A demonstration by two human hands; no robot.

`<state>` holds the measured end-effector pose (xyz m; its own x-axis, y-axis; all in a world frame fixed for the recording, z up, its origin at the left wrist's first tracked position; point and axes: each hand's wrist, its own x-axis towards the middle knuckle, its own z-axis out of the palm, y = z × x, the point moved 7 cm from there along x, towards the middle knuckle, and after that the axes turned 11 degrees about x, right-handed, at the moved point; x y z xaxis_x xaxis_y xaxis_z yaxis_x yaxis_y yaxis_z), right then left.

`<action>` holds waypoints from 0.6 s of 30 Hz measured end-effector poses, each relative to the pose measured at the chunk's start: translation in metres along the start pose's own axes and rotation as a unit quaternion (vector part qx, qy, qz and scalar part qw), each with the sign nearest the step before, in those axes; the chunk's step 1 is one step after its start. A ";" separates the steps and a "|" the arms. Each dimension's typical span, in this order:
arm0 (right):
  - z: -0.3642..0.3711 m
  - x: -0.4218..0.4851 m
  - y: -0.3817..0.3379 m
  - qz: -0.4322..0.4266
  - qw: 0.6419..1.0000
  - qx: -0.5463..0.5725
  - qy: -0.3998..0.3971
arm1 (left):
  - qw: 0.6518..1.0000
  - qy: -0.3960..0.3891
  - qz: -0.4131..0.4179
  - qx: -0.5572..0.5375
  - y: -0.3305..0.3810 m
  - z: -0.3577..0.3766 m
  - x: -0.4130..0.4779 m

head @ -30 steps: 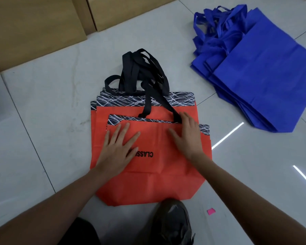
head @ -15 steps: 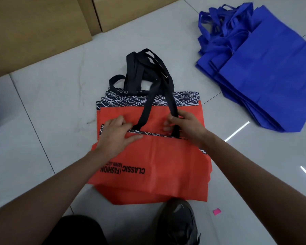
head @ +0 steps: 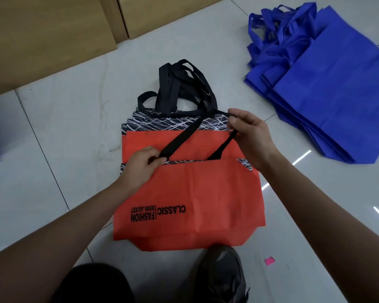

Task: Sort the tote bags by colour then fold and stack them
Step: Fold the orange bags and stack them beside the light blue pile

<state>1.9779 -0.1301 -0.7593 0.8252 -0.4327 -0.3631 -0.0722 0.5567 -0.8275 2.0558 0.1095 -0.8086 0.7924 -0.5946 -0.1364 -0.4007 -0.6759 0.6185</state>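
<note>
Here, orange bag (head: 190, 193), mouth away; strap (head: 179, 141) tight in left hand (head: 140, 165), right hand (head: 252, 132).

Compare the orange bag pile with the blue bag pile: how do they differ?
The orange pile has black handles and a patterned black-and-white band; the blue pile is all blue. The orange pile's top bag bears printed text; the blue pile's shows none. The left hand and right hand pinch the orange pile's top handle; the blue pile lies untouched. Both lie flat on the floor.
</note>
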 end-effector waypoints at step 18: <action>0.026 -0.041 -0.015 -0.127 0.962 -0.241 -0.025 | 0.994 -0.059 -0.082 -0.031 -0.003 0.003 0.000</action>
<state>1.9601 -0.1022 -0.7206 0.8756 -0.4701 -0.1112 -0.1051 0.0394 -0.9937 2.0553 0.1101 -0.8128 0.7840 -0.5276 -0.3271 -0.2384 -0.7424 0.6261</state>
